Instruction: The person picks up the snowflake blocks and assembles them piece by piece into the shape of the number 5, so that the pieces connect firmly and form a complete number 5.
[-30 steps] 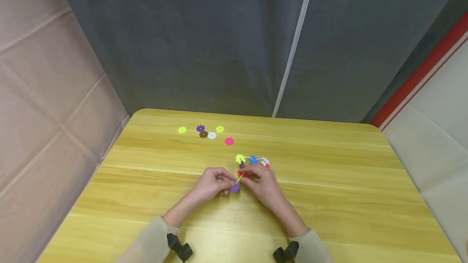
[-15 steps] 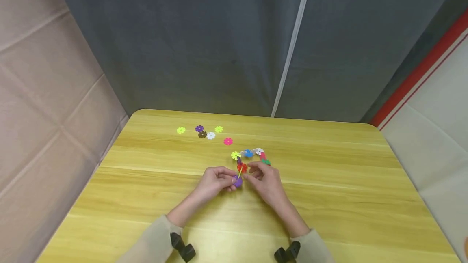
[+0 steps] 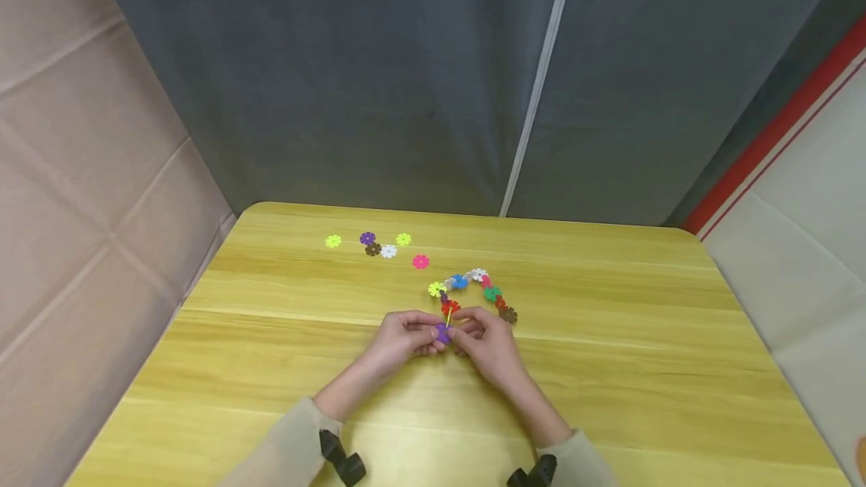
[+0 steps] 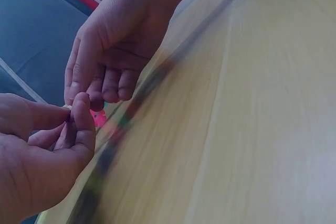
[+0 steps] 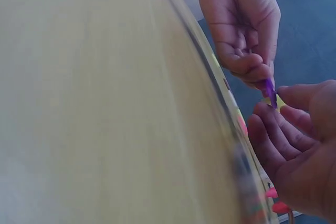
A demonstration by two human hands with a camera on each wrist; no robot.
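Both hands' fingers (image 3: 433,331) pinch a purple disc (image 3: 443,333) (chain attached).

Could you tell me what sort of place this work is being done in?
Probably a curtained recording booth or small workstation: a bare wooden table stands against grey fabric curtains, with padded beige panels at the side.

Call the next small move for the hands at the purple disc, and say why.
Probably press the purple disc onto the chain end. The left hand pinches it, the right hand holds the thin yellow piece beside the red disc, and they look barely joined.
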